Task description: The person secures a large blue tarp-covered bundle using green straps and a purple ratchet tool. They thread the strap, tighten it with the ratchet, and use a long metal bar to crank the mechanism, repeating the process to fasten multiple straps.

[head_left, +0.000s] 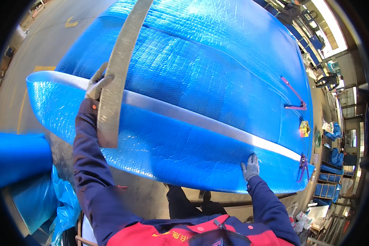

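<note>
A large blue bubble-textured sheet (184, 78) spreads in front of me, its near edge folded over along a pale band (184, 115). My left hand (97, 85), in a grey glove, grips the left edge of a long flat metal straightedge (123, 61), which lies across the fold and runs away from me. My right hand (251, 167), also gloved, rests with fingers spread on the folded flap (184, 151), apart from the straightedge. To its right a purple clamp-like tool (302, 168) sits at the flap's corner.
On the sheet's right side lie a pink long-handled tool (296, 105) and a small yellow-and-red item (304, 128). Rolled blue material (20, 156) and crumpled blue film (65, 201) stand at lower left. Another person (329, 80) is far right, near racks (328, 184).
</note>
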`<state>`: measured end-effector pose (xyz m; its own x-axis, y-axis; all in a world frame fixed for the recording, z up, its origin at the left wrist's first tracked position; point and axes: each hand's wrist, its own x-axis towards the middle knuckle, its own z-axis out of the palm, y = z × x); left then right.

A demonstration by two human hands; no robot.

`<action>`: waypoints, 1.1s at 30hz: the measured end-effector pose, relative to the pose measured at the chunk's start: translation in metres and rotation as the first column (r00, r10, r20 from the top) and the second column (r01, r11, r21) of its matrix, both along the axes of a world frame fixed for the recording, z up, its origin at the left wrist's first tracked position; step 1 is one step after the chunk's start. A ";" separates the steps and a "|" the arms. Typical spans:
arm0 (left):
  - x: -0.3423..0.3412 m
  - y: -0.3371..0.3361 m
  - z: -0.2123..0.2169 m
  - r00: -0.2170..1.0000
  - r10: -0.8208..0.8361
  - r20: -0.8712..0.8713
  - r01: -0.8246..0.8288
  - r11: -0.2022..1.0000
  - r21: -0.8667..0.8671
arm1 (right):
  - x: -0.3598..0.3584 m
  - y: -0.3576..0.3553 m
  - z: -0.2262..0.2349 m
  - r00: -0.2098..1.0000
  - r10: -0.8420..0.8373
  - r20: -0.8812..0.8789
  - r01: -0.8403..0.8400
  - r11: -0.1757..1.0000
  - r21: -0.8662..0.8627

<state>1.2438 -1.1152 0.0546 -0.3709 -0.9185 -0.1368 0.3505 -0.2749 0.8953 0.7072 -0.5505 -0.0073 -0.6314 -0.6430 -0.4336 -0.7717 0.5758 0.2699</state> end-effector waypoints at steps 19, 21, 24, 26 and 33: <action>-0.072 0.162 0.019 0.495 0.574 0.652 0.469 0.455 -0.757 | 0.001 0.003 0.004 0.996 0.082 0.035 -0.069 0.959 -0.276; -0.141 0.270 0.004 0.448 0.223 0.866 0.781 0.374 -0.500 | 0.002 0.005 0.003 0.997 0.080 0.002 -0.077 0.963 -0.260; -0.229 0.374 -0.024 0.334 0.027 0.942 0.902 0.282 -0.328 | 0.001 0.013 0.004 0.999 0.052 0.014 -0.045 0.949 -0.312; -0.270 0.397 -0.043 0.289 0.151 0.945 0.890 0.320 -0.324 | -0.010 0.021 0.009 0.994 0.005 0.113 0.031 0.947 -0.318; -0.300 0.409 -0.065 0.141 0.255 0.957 0.855 0.455 -0.247 | -0.149 0.047 0.050 1.000 -0.023 0.016 0.027 0.904 -0.426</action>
<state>0.9439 -0.7062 -0.0106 -0.7697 -0.6293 -0.1068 -0.6321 0.7280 0.2657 0.5583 -0.5034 0.0427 -0.6467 -0.7518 -0.1285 -0.7569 0.6534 -0.0132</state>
